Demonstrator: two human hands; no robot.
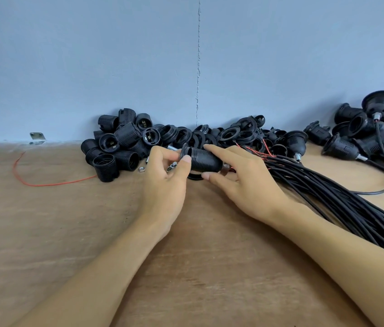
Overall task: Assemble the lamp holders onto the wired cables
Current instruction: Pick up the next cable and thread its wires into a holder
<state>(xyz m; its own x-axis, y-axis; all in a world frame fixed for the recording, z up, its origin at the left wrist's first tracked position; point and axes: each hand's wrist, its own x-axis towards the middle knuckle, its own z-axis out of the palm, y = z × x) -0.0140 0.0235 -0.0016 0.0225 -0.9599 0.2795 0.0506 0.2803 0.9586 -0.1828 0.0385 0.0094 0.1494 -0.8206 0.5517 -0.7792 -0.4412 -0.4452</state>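
Note:
A black threaded lamp holder (201,159) lies on its side just above the wooden table, held between both hands. My left hand (165,185) pinches its open left end with thumb and fingers. My right hand (243,182) grips its right end, index finger on top and thumb underneath, where a metal fitting and red wire ends show. A thick bundle of black cables (328,197) runs from there to the lower right. Under the holder sits a black ring (194,177), partly hidden.
A pile of loose black holder shells (117,147) sits left of my hands, and black rings (240,135) are heaped along the blue wall. Finished holders on cables (370,135) lie at the right. A loose red wire (44,182) and a small nut (141,169) rest on the table.

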